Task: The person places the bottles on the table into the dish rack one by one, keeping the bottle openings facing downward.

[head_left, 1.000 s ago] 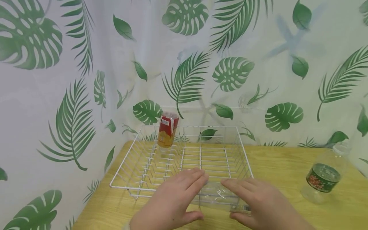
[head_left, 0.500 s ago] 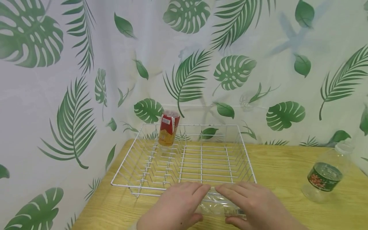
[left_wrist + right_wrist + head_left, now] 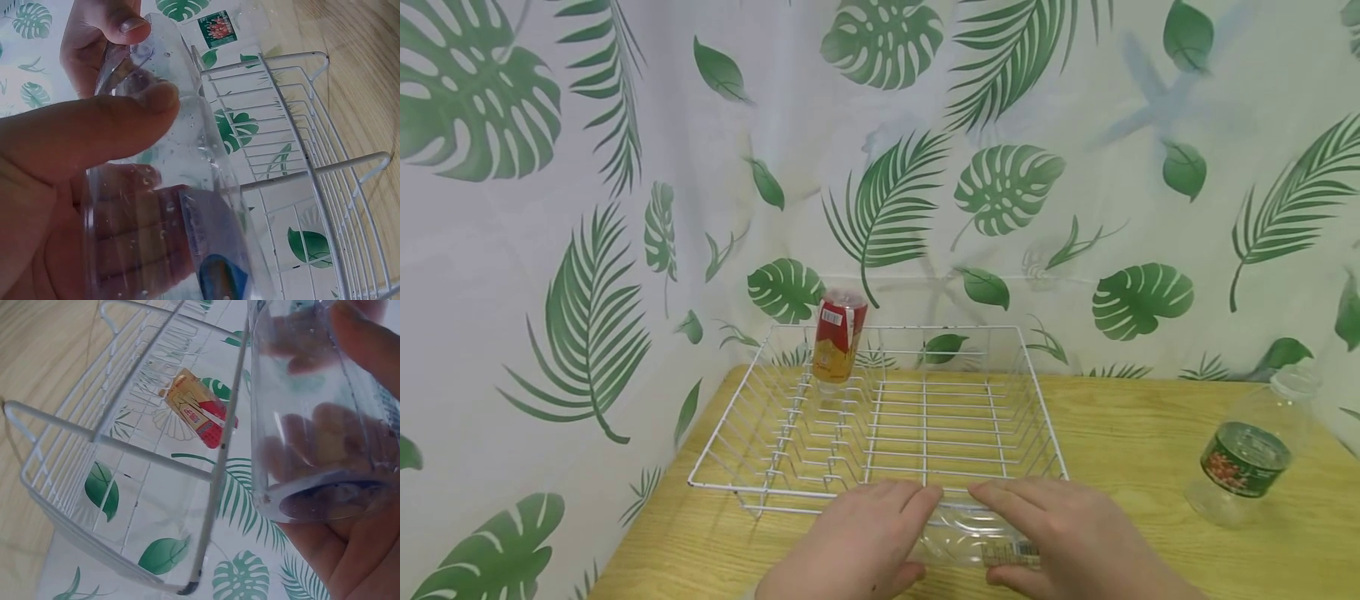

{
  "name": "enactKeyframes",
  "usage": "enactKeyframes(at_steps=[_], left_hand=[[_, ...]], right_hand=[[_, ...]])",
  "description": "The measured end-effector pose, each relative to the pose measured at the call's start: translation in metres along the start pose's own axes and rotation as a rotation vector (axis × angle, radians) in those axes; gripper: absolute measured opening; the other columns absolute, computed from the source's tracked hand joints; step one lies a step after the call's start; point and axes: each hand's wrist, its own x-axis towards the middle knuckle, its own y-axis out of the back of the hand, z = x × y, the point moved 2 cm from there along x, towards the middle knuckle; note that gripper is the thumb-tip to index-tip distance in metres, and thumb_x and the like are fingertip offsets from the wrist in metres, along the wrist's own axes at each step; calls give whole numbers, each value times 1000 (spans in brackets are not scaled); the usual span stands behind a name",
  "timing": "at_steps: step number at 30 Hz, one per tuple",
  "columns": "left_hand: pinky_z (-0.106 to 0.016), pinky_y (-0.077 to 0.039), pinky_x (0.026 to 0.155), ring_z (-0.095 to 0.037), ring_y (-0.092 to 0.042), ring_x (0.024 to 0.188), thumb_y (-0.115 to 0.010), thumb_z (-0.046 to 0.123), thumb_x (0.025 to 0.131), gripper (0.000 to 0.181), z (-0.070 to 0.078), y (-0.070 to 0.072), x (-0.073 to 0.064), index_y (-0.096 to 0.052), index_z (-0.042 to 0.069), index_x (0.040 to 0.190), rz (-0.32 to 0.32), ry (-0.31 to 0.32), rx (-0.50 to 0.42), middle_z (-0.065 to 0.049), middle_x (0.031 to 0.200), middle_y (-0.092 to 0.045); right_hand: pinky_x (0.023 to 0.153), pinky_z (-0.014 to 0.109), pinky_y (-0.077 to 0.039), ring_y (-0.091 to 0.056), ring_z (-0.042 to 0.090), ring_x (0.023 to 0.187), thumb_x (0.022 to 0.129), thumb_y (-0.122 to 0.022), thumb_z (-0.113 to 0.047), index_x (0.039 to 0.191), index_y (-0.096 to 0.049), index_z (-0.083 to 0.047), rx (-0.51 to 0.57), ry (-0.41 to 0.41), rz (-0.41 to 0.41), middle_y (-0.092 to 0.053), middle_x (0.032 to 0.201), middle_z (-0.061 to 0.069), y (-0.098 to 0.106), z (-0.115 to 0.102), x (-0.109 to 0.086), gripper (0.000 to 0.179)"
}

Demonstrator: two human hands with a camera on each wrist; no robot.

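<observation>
A clear plastic bottle [image 3: 958, 533] lies sideways between both hands, in front of the wire rack. My left hand [image 3: 865, 542] grips one end; in the left wrist view its thumb crosses the near side, while the fingers show through the clear wall [image 3: 203, 150] from behind. The other end is in my right hand [image 3: 1067, 533], fingers wrapped behind it and thumb on its side. Its round base shows in the right wrist view. Droplets dot the plastic, and a label with a barcode sits near the right hand.
A white wire rack [image 3: 752, 490] stands on the wooden table [image 3: 1120, 425] just beyond the hands. Inside, at its back left, is a red-and-yellow labelled container [image 3: 837, 342] with clear ends. Far right stands a clear bottle [image 3: 1247, 458] with a green label. Leaf-print sheeting [image 3: 925, 125] hangs behind.
Both hands have come closer together and moved slightly toward the body, away from the rack's front rim, with the bottle. More of the bottle's label now shows. The rack and other containers are unmoved.
</observation>
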Motion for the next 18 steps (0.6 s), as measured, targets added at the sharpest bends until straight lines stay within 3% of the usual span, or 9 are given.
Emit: enactKeyframes(at_steps=[6, 10, 13, 18], left_hand=[[-30, -53, 93, -12, -63, 113, -83, 40, 84, 71, 0, 5, -1, -50, 11, 139, 30, 8, -31, 2, 126, -64], [-27, -54, 90, -10, -64, 108, -84, 41, 83, 71, -3, 6, -2, -50, 12, 139, 95, 19, -76, 6, 122, -65], [-28, -54, 90, -11, -65, 109, -85, 40, 82, 71, -7, 7, -4, -52, 12, 139, 151, 33, -110, 4, 123, -67], [-32, -56, 91, -12, -65, 113, -84, 38, 84, 70, -12, 10, -7, -53, 12, 142, 183, 77, -195, 1, 130, -65]], right_hand=[[77, 35, -59, -68, 14, 100, 85, -74, -61, 132, -66, -16, 15, 18, 85, -69, 121, -7, 9, 1, 1, 66], [87, 30, -56, -66, 18, 107, 92, -63, -63, 135, -65, -11, 29, 12, 152, -66, 127, -2, 19, 2, 3, 67], [96, 20, -49, -63, 19, 113, 91, -61, -64, 141, -60, -10, 57, -58, 166, -63, 132, 0, 27, 2, 3, 73], [106, 8, -31, -49, 10, 132, 77, -87, -48, 153, -46, -12, 157, -258, 125, -54, 146, 1, 40, 7, -1, 94]])
